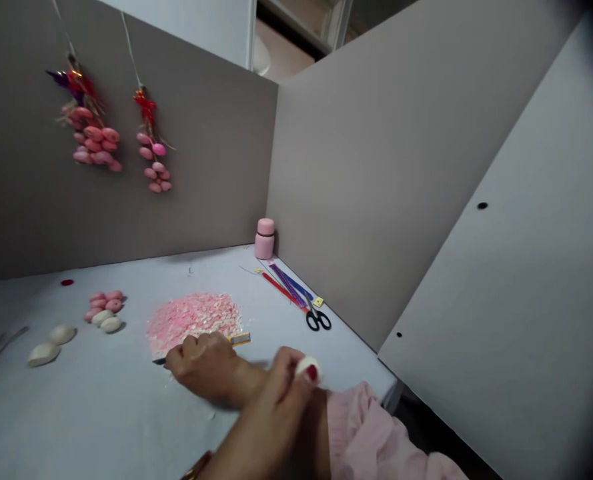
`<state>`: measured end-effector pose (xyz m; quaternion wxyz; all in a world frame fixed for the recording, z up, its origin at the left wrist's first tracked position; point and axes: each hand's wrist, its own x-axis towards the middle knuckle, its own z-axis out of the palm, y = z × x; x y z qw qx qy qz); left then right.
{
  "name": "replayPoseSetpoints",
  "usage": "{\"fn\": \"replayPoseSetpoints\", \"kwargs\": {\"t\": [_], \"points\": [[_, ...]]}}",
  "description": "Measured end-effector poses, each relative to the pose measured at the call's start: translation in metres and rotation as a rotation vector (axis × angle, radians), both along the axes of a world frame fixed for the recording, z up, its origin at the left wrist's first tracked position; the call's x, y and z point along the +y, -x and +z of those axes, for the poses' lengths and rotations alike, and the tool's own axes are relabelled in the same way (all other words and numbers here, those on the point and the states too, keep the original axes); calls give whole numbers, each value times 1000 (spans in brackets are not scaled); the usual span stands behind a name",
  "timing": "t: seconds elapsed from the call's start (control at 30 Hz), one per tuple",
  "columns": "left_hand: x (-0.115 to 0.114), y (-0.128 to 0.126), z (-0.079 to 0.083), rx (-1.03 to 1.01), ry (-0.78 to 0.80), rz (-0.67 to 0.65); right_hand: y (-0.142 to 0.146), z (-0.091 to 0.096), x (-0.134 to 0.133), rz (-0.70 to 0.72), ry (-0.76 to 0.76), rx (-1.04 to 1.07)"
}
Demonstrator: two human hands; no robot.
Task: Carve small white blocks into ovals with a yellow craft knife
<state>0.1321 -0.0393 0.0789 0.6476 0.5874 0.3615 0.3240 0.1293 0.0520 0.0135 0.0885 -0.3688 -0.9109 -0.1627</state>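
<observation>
While the right hand [203,367] grips a knife [240,339] by the pink shavings [193,317] at mid desk [101,407], the left hand [289,387] pinches a white piece [307,365] near the front edge.

On table [101,407], heap of flakes [193,319] is centred; knife [240,339] is held at its near edge. To left, oval pieces [105,309] are laid; to right, scissors [318,319], with bottle [265,239] set behind.

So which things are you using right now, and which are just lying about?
In use: knife in the right hand; white piece in the left hand; pile of pink flakes beside the knife.
Lying about: scissors, coloured sticks, pink bottle, pink ovals, white ovals, hanging bunches.
</observation>
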Motion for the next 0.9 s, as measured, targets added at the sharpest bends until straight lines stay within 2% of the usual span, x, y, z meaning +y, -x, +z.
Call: {"fn": "replayPoseSetpoints", "kwargs": {"t": [0.07,0.13,0.17,0.23,0.3,0.4,0.53,0.73,0.8,0.9], "points": [[-3,-22,-10,-59,156,-83,5,3,0,35,24,15],[-7,-31,-18,-177,313,-174,5,5,2,41,38,54],[-9,-30,-20,-295,409,-281,3,5,3,30,47,78],[-8,-15,-20,-446,410,-335,-6,7,6,-30,64,142],[-3,13,-19,-504,388,-249,-22,9,9,-100,82,218],[12,61,-23,-528,389,48,-49,12,10,-207,106,364],[30,105,-44,-563,455,234,-71,10,5,-219,164,543],[42,121,-88,-682,616,323,-70,-5,-15,10,339,763],[41,124,-96,-697,654,342,-68,-11,-19,145,343,758],[39,128,-99,-673,664,370,-64,-19,-21,222,312,698]]}}
